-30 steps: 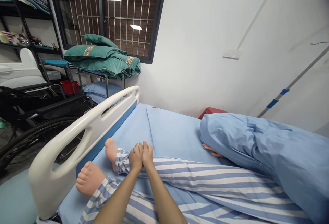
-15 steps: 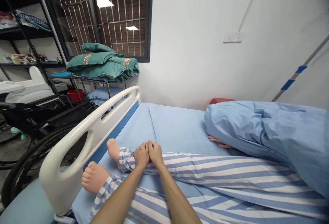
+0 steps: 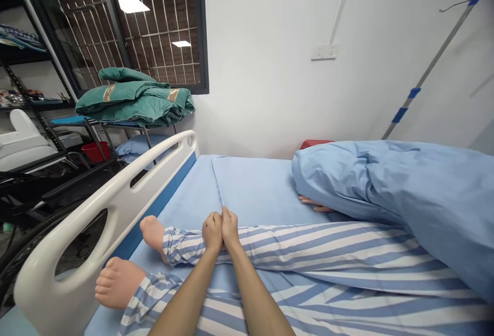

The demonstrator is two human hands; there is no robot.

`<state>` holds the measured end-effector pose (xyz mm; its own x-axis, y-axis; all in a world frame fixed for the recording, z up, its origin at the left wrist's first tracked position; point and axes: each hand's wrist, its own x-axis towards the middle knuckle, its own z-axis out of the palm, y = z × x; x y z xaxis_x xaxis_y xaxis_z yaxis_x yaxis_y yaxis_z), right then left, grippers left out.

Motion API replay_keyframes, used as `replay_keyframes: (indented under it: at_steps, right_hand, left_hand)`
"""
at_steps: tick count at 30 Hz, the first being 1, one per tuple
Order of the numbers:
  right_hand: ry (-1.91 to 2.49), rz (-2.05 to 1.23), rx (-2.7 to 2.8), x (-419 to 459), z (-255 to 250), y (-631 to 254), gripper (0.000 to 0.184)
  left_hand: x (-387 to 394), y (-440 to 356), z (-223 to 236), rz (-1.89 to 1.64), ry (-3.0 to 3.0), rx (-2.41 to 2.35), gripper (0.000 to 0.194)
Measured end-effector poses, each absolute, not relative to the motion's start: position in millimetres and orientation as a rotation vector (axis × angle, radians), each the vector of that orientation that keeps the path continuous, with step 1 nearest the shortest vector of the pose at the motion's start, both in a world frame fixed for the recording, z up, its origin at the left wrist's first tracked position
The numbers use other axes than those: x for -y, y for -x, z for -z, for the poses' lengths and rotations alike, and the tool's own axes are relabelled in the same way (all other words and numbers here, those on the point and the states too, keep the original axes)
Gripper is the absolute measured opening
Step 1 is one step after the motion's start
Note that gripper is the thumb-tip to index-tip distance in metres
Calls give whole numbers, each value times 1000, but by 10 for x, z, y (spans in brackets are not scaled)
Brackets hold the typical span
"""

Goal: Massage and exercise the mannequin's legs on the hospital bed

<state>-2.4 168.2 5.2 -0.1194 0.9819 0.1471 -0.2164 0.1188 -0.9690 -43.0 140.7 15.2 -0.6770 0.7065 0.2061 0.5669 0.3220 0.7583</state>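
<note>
The left hand (image 3: 212, 230) and the right hand (image 3: 230, 227) are both closed and side by side at the lower part of the far striped trouser leg (image 3: 293, 247), which lies on the bed (image 3: 258, 181); I cannot tell if they pinch its cloth. The step seems to be handling this lower leg, and a next move calls for even, gentle pressure near the far foot (image 3: 153, 232).

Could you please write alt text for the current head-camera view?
Bare left hand and right hand, fingers curled, meet side by side over a lower leg in blue-and-white striped trousers, on a bed with a light-blue sheet. A white plastic footboard stands beside two bare feet; a rumpled blue quilt lies at the picture's right.
</note>
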Motion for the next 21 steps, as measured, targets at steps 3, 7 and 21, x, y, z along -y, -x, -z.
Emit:
replay_keyframes:
  at_steps: [3, 7, 21]
  right_hand:
    - [911, -1272, 1228, -1669, -64, 41, 43]
    - [1026, -1175, 1372, -1692, -153, 16, 41]
    - [1003, -840, 1771, -1683, -121, -292, 40]
  left_hand:
    - [-1360, 431, -105, -1231, -1181, -2430, 27]
    - [-1350, 432, -141, -1181, -1180, -2433, 28]
    - [-1343, 400, -135, -1150, -1256, -2360, 33]
